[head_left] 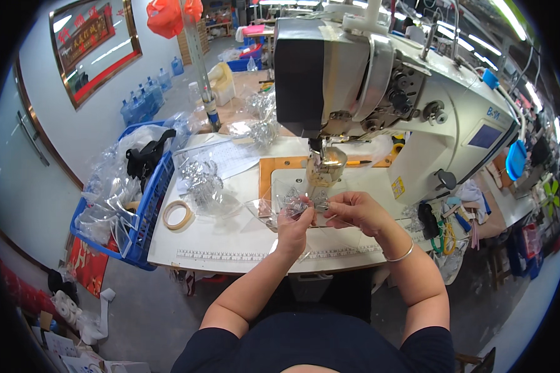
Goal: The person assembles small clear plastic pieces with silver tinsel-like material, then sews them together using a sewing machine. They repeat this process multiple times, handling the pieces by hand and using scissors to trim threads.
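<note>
In front of the sewing machine's needle area [320, 165], both hands work on a clear plastic piece with silver, shiny bits [290, 200]. My left hand [295, 227] is closed, its thumb and fingers gripping the plastic from the near side. My right hand [359, 212] pinches the right part of the silver-and-clear piece between thumb and fingertips. What exactly lies under the fingertips is too small to make out. A bundle of clear plastic and silver pieces [202, 180] rests on the white machine table [242, 248], left of my hands.
A roll of tan tape [177, 214] lies at the table's left. Beyond it stands a blue basket [146, 217] full of clear plastic. A ruler strip [230, 255] runs along the front edge. Scissors with yellow handles [398, 146] lie behind; cords and tools [442, 230] crowd the right.
</note>
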Demonstrator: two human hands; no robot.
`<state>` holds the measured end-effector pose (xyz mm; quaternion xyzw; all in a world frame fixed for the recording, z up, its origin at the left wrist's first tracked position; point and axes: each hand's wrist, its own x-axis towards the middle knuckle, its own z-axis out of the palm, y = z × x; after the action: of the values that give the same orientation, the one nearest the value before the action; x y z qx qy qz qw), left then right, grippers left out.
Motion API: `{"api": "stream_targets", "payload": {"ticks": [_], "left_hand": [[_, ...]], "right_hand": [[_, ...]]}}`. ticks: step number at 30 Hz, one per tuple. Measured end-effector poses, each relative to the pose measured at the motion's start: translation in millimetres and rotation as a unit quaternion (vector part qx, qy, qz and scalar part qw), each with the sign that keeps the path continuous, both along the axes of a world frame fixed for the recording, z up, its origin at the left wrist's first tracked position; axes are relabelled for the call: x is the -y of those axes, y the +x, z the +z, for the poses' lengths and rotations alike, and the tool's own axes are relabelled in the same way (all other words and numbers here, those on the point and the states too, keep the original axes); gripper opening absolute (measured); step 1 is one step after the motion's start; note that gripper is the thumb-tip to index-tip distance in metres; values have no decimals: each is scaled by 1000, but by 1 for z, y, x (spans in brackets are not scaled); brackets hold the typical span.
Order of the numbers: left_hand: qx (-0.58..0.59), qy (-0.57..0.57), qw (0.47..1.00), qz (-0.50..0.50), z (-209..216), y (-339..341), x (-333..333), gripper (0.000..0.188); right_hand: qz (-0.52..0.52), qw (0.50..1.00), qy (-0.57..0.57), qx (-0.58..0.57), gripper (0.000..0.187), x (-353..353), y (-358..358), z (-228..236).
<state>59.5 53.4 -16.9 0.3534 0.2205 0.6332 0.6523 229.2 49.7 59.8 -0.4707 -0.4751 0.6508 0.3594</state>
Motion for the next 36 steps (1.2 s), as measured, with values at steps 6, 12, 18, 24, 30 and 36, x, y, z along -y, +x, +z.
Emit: {"api": "stream_targets", "payload": {"ticks": [6,12,18,24,30,36], "left_hand": [[-60,51,997,18,13,7,-6,20],[72,-48,995,-45,8,15,-2,22],[111,-32,989,-95,20,8,-9,23],[35,-79,993,-85,63,-2,-30,21],[-53,-97,989,-94,81,-9,-61,22],[-156,-66,979,-110,94,-15,-82,22]], "right_hand": [[-2,999,-2,-38,19,-15,4,7],[-37,995,17,-90,17,-13,0,-10],[-75,994,64,-51,20,-22,2,4],[-90,995,25,-18,10,-36,-2,47],[-146,985,78,51,11,-57,-11,61],[-179,957,216,78,13,-67,-6,41]]}}
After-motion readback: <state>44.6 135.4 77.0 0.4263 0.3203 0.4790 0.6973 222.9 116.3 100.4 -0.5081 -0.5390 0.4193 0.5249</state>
